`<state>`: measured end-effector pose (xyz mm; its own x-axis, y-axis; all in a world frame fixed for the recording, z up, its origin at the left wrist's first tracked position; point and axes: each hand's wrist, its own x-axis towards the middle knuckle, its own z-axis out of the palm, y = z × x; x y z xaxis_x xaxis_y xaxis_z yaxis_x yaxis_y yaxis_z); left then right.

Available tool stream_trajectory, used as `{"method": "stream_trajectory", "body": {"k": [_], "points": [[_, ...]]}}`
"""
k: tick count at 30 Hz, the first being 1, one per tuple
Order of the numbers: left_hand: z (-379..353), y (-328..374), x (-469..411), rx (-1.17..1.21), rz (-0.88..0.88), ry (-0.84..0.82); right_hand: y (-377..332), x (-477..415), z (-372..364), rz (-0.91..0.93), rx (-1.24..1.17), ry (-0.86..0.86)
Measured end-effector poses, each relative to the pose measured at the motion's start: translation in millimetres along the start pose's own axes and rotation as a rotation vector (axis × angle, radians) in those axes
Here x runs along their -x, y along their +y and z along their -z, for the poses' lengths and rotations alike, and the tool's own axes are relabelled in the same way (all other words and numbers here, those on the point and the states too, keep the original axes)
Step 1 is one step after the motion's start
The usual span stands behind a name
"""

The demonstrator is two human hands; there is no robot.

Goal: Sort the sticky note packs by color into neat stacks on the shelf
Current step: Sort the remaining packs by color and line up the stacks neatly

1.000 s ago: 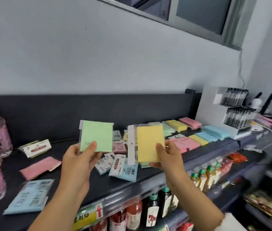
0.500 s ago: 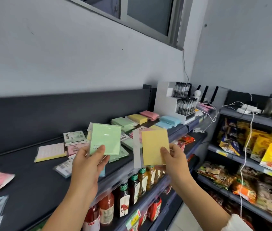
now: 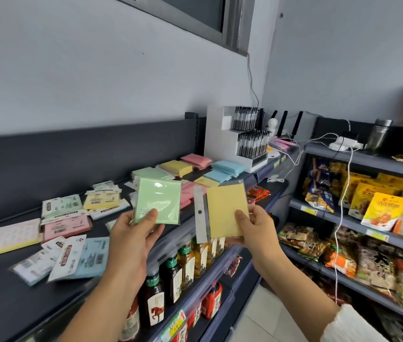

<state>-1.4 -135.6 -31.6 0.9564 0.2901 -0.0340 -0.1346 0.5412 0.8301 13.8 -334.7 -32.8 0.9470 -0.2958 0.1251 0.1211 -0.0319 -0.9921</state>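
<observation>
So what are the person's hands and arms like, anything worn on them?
No gloves, rings or watch show on the left hand or right hand. The left forearm is uncovered; a white textured sleeve starts partway up the right arm.

left hand (image 3: 135,233) pinches green sticky note pack (image 3: 158,204) | right hand (image 3: 257,230) pinches yellow sticky note pack (image 3: 226,211) | both above dark shelf (image 3: 3,287) front edge | sorted stacks near white pen display (image 3: 238,139)

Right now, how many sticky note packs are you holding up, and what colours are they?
Green pack: 1, in the left hand
Yellow pack: 1, in the right hand
Total: 2
</observation>
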Motion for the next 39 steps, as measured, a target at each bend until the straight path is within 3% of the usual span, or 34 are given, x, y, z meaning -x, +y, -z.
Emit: {"method": "stream_trajectory", "body": {"k": [7,20,28,39], "points": [[-62.7,-43.2,-28.3,-0.036,-0.015,0.017,14.0,-67.7,42.6,-0.009,-0.002,-0.055],[-144.2,-84.1,-87.1,-0.049,-0.159,0.232,25.9,-202.9,66.4,-0.075,0.008,-0.307],[-137.7,-67.3,-136.4,-0.062,-0.252,0.38,22.0,-262.2,16.9,-0.057,0.002,-0.458],[-123.3,-39.0,-217.4,0.004,-0.3,0.442,9.4,-345.3,-91.6,-0.137,0.135,-0.651]]}}
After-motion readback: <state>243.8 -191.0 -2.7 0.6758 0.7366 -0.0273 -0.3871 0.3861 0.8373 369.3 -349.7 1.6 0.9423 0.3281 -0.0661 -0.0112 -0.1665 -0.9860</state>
